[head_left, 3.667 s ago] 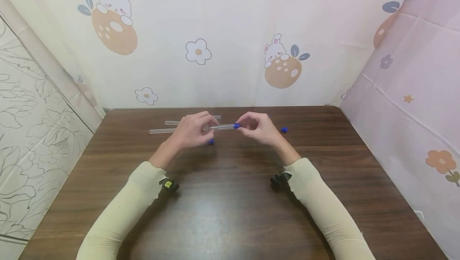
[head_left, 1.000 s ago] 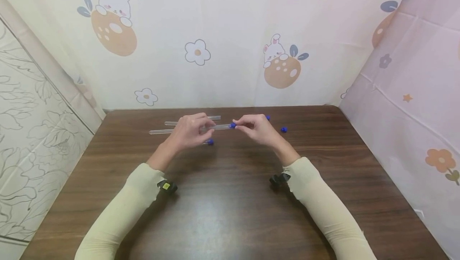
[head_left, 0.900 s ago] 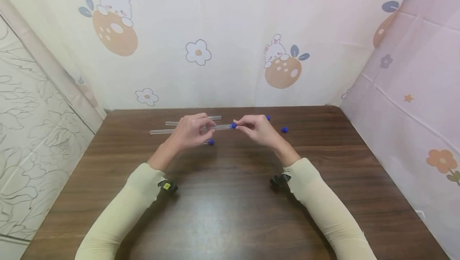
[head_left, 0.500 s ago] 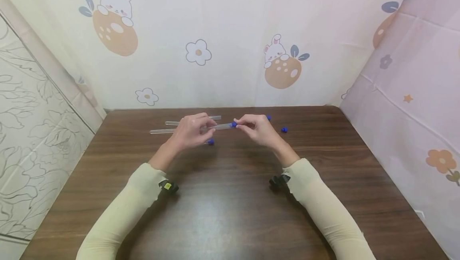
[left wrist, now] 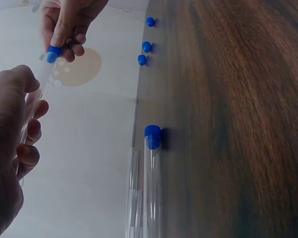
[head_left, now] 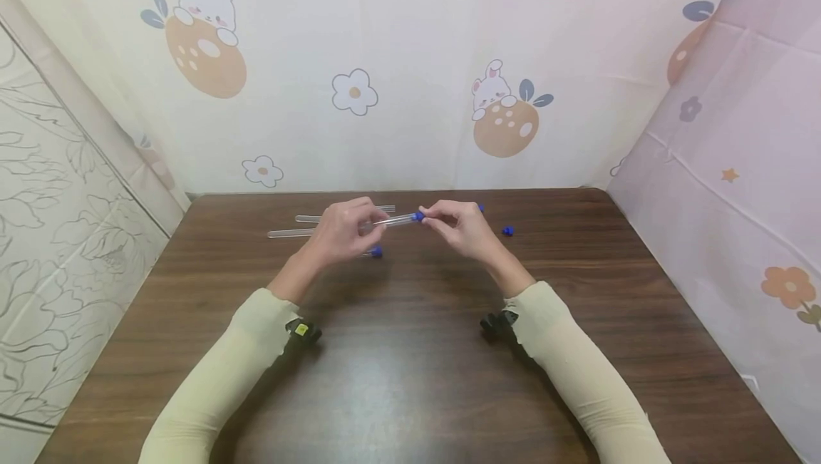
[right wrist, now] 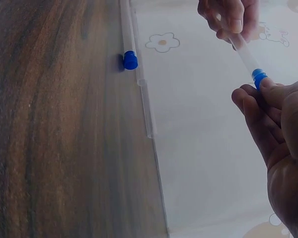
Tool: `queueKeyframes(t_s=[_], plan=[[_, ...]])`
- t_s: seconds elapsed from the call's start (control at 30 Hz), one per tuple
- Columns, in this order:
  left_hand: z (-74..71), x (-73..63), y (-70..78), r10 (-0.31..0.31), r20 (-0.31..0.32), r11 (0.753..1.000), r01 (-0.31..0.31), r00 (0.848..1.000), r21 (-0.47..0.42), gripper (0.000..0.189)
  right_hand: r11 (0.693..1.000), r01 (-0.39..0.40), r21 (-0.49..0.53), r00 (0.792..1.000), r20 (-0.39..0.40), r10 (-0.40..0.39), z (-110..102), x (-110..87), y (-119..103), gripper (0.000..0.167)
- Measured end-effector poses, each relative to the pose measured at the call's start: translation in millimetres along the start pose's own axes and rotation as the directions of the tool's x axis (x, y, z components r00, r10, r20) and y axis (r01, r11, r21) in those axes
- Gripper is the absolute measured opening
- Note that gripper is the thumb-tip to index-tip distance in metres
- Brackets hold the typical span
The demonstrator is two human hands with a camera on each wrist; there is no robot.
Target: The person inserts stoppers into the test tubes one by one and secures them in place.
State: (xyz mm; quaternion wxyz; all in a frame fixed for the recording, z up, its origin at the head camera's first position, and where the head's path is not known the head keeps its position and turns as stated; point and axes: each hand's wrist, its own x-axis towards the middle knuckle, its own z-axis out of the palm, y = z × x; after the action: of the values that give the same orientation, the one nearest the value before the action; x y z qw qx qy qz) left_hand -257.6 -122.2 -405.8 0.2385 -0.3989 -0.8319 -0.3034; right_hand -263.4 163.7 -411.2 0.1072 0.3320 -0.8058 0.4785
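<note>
My left hand (head_left: 346, 231) grips a clear test tube (head_left: 400, 219), held nearly level with its mouth end to the right and slightly raised. A blue stopper (head_left: 418, 216) sits in that mouth. Thumb and fingertips of my right hand (head_left: 463, 227) pinch the stopper. Through the clear wall, the right wrist view shows the lighter blue plug (right wrist: 258, 73) inside the tube's end. The tube's other end is hidden by my left hand. Below the hands, a second test tube (left wrist: 152, 188) with a blue stopper (left wrist: 152, 131) lies on the table.
Behind my left hand, uncapped clear tubes (head_left: 288, 234) lie on the wooden table (head_left: 410, 350). Three loose blue stoppers (left wrist: 147, 47) show in the left wrist view, toward the table's far right. A patterned curtain (head_left: 410, 36) hangs along the back edge.
The tube and stopper have risen slightly and tilt up more at the right end. Compared with the oldest frame, my right fingers have shifted to the stopper's outer end, and less blue shows.
</note>
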Motion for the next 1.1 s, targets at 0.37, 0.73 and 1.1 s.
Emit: queueKeyframes(t_s=[0.37,0.73,1.1], plan=[[-6.4,-1.1,1.2,-0.01,0.02,1.0,0.01,1.0,0.007,0.012,0.99,-0.09,0.107,0.995,0.044,0.085,-5,0.0,-5,0.018],[-8.8,-1.9,-0.9,-0.003,0.04,1.0,0.002,0.999,0.021,0.012,0.978,-0.13,0.165,0.989,0.089,0.117,-9,0.9,-4,0.02],[-6.5,-1.9,0.9,0.025,0.056,1.0,-0.026,0.998,0.014,0.012,0.977,-0.166,0.135,0.98,0.136,0.148,-14,0.3,-7,0.019]])
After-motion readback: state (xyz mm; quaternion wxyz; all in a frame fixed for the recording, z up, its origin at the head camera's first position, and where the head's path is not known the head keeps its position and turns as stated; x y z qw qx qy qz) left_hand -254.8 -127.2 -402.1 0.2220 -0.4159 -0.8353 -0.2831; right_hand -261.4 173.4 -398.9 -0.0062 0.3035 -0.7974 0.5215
